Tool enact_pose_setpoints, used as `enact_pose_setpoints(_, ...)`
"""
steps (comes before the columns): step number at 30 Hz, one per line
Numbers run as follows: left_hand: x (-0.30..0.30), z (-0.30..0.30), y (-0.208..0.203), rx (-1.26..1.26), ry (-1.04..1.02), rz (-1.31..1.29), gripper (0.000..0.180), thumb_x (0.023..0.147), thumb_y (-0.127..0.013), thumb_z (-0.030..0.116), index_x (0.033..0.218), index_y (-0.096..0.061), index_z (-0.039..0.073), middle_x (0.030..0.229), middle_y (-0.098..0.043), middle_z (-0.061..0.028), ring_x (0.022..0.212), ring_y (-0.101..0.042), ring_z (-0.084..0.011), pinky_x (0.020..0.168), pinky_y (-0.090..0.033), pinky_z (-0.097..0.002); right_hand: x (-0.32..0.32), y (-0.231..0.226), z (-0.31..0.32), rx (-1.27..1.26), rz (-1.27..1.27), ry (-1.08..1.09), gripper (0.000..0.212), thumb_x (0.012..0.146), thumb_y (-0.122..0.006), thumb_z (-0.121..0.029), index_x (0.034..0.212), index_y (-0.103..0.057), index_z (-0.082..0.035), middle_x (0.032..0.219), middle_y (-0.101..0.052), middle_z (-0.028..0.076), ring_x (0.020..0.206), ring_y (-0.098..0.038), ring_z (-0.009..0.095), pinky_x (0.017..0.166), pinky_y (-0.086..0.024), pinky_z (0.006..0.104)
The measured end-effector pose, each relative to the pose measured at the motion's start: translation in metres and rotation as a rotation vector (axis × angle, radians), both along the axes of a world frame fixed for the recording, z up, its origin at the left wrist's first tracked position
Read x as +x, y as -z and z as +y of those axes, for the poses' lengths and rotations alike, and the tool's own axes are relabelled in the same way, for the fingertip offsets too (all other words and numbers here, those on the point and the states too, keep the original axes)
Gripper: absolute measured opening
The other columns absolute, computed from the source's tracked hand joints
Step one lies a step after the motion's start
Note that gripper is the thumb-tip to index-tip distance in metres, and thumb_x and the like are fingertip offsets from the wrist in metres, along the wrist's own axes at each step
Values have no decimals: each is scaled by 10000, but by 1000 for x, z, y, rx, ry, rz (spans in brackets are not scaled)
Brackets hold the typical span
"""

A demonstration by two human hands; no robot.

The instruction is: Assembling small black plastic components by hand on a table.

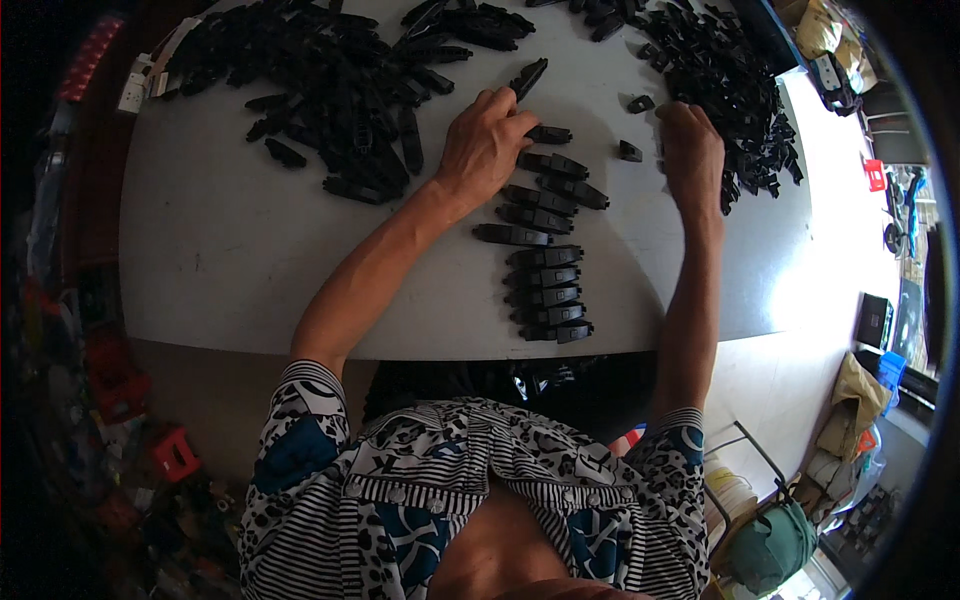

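1. Grey tabletop [220, 260] spans the middle of the frame; red crates [175, 453] stand at the lower left and a green bag [770, 545] lies at the lower right.
2. Black parts heap in a left pile [340, 70] at the upper left, and smaller ones in a right pile [720, 75] at the upper right.
3. From the centre down to the tabletop's near edge runs a column [545, 256] of long black parts, lying crosswise; the lower ones sit closely together, the upper ones more unevenly.
4. Left hand [483, 140], upper centre: fingers bent beside a tilted part [529, 77] and the column's top; I cannot tell whether they grasp either.
5. Right hand [693, 150], upper right: fingers curled beside the right pile; their contents, if any, are hidden.
6. Two small pieces [629, 151] lie between the hands, nearer the right.
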State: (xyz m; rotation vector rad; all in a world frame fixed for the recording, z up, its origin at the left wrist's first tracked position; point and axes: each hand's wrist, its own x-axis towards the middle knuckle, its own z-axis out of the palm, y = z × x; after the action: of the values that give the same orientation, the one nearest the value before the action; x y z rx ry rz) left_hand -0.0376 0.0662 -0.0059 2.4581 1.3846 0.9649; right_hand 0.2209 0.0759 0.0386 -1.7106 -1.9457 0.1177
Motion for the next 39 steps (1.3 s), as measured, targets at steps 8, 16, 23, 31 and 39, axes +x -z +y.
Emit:
enact_pose_setpoints(8, 3, 0, 3, -26, 48, -133, 273, 722, -766, -35, 979, -685, 13, 912, -558, -85, 886, -584, -266, 762, -513, -383, -5, 11, -13, -168, 17, -281, 210, 819, -668, -25, 1027, -640, -29, 988, -602, 115, 808, -640, 290, 721, -529, 383)
enact_pose_setpoints(16, 3, 4, 0, -54, 104, -138, 249, 708, -748, -61, 945, -685, -19, 892, -597, -101, 883, -605, -285, 772, -501, -385, -41, 12, -4, -50, 26, -493, 183, 771, -707, -66, 915, -609, -12, 880, -597, 123, 788, -629, 345, 684, -500, 432)
enact_pose_setpoints(23, 4, 11, 3, -76, 155, -197, 249, 677, -751, -74, 912, -693, -17, 910, -628, -114, 835, -632, -297, 723, -514, -370, -46, 10, 6, -73, -72, -610, 195, 729, -722, -44, 848, -575, 7, 861, -579, 133, 777, -614, 366, 678, -492, 437)
enact_pose_setpoints(31, 3, 3, -7, -200, 221, -131, 169, 729, -760, 15, 887, -705, 0, 863, -631, -113, 813, -639, -296, 718, -508, -380, -50, 8, 5, -124, 54, -727, 170, 744, -707, -46, 876, -611, 5, 881, -605, 122, 805, -627, 348, 692, -496, 429)
enact_pose_setpoints(39, 7, 52, -23, 41, -191, 26, 191, 831, -733, 175, 970, -692, 50, 910, -603, -117, 815, -651, -290, 699, -524, -409, 2, 5, 40, 127, -416, -248, 158, 790, -621, 35, 927, -659, -34, 956, -589, 137, 858, -637, 336, 769, -536, 416)
